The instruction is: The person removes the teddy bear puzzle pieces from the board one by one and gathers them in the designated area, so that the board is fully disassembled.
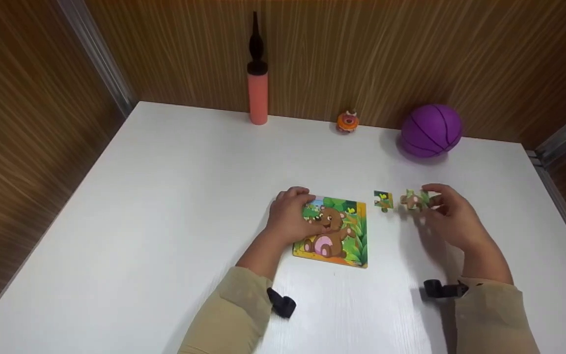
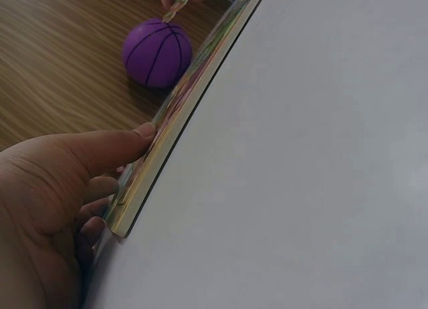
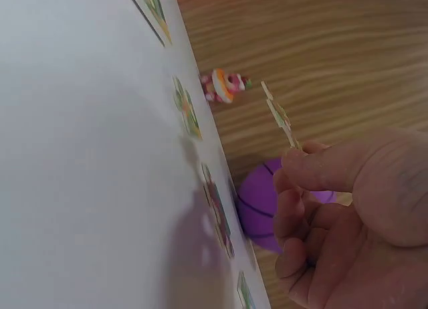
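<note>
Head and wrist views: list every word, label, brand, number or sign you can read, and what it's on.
No text is readable in any view.
Puzzle: a tiny dark mark near its bottom right corner in the head view, possibly print, too small to read.
Pump, ball, toy: no lettering visible.

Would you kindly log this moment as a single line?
left hand grips puzzle | right hand pinches piece above table | other pieces on table | ball, toy, pump behind

readable text: none | bear puzzle [image 1: 334, 236], lower right corner: tiny dark mark [image 1: 356, 262], too small to read
</note>
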{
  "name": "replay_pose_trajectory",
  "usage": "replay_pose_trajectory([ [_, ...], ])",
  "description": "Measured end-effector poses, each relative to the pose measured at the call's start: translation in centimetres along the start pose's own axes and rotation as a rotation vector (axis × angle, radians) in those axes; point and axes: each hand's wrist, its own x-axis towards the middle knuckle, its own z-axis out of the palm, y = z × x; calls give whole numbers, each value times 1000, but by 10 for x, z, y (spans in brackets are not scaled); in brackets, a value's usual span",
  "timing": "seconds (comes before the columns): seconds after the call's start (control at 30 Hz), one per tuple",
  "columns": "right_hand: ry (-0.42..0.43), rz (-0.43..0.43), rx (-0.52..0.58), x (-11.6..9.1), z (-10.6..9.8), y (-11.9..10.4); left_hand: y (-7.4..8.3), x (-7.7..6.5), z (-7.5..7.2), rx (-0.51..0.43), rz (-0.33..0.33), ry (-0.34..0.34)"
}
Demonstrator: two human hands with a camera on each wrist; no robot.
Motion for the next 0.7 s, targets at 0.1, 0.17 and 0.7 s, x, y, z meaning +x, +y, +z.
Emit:
replay_pose_trajectory([
  [0.1,33,32,10,-2,-8,9,0,0,0,-6,0,1],
  [0.17,54,56,16,-3,-13,14,0,0,0,-7,0,2],
  [0.7,159,229,45,-12,-40,52,1,-1,0,-26,-39,-5],
])
